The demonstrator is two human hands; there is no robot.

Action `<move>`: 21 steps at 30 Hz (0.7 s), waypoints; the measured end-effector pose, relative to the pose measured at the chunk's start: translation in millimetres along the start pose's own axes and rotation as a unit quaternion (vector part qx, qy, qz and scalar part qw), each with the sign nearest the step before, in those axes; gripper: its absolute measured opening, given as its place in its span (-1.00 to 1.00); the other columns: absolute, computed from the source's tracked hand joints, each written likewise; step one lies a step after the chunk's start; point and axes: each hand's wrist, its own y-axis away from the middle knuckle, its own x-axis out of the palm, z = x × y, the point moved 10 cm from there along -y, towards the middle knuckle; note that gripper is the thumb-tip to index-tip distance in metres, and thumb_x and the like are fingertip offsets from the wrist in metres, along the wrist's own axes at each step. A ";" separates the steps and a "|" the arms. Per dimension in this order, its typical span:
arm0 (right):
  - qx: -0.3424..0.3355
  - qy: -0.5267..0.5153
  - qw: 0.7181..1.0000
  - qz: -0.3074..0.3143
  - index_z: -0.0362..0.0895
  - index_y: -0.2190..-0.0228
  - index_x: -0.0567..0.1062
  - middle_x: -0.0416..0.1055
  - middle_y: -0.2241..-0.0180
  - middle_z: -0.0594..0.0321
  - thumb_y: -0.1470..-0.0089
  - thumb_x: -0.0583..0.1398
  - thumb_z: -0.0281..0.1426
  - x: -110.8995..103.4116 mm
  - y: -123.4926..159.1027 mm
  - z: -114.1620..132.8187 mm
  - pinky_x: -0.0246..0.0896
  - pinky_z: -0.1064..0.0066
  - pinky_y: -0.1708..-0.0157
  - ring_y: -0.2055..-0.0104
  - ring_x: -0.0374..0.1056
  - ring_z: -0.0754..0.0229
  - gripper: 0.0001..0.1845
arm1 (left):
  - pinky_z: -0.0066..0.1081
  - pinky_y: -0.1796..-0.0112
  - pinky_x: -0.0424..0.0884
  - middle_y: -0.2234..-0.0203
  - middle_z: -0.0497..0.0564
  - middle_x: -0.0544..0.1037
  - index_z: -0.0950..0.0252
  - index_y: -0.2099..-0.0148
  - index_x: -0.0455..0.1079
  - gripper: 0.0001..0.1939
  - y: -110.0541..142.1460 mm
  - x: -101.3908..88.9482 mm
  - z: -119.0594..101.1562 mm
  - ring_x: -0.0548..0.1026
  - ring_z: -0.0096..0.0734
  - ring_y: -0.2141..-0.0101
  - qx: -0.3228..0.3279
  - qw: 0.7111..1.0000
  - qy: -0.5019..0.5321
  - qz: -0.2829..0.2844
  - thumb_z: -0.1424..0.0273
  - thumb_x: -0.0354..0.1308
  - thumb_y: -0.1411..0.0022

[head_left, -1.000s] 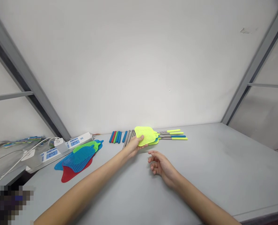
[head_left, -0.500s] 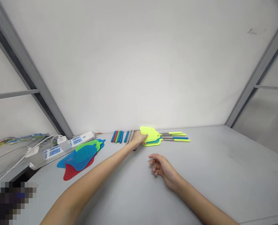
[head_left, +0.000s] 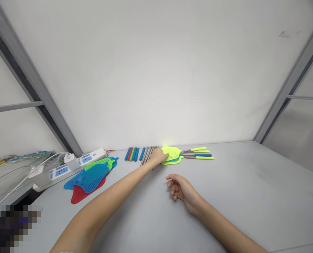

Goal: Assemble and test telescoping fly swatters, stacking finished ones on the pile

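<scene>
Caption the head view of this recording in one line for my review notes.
Left hand lies on yellow plastic fly swatters on a grey table; right hand sits apart, fingers loosely curled.

Bright, even light fills the scene from no source in view, and the white painted wall [head_left: 156, 70] looks pale and slightly washed out. A small patch of glare glows on the yellow-green plastic mesh swatter head [head_left: 171, 151]. Only soft, faint shadows lie on the pale grey table top [head_left: 238, 196]. The grey steel frame bars [head_left: 30, 80] lean sharply in the wide-angle distortion near the edges, and a coarse pixelated block [head_left: 8, 228] blurs the lower left corner
</scene>
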 end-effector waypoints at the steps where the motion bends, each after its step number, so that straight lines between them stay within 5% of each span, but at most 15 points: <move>1: 0.000 0.000 1.000 0.001 -0.15 0.38 0.36 0.25 0.50 0.28 0.11 0.05 -0.26 0.1 0.1 0.1 0.02 0.54 0.67 0.63 0.15 0.40 -0.74 | -0.25 0.25 0.32 0.16 0.08 0.32 0.34 0.06 0.21 -0.69 1.0 -1.2 -0.6 0.35 -0.36 0.22 0.000 1.000 -0.011 -0.008 0.34 -0.03 -0.15; 13: 0.006 0.011 1.000 0.001 -0.15 0.38 0.35 0.25 0.51 0.30 0.10 0.04 -0.27 1.4 2.3 0.1 0.01 0.54 0.67 0.64 0.16 0.41 -0.75 | -0.24 0.22 0.30 0.18 0.09 0.34 0.36 0.09 0.23 -0.68 10.4 -15.0 -1.3 0.34 -0.34 0.20 0.052 0.996 -0.038 -0.056 0.30 -0.06 -0.15; 21: 0.002 -0.005 1.000 0.008 -0.17 0.38 0.34 0.25 0.52 0.29 0.09 0.03 -0.34 0.3 -0.2 -1.7 0.03 0.53 0.67 0.65 0.17 0.41 -0.79 | -0.36 0.21 0.23 0.33 0.07 0.36 0.31 0.19 0.30 -0.58 67.7 -36.8 17.5 0.33 -0.31 0.25 0.143 0.989 -0.010 -0.041 0.13 -0.17 -0.12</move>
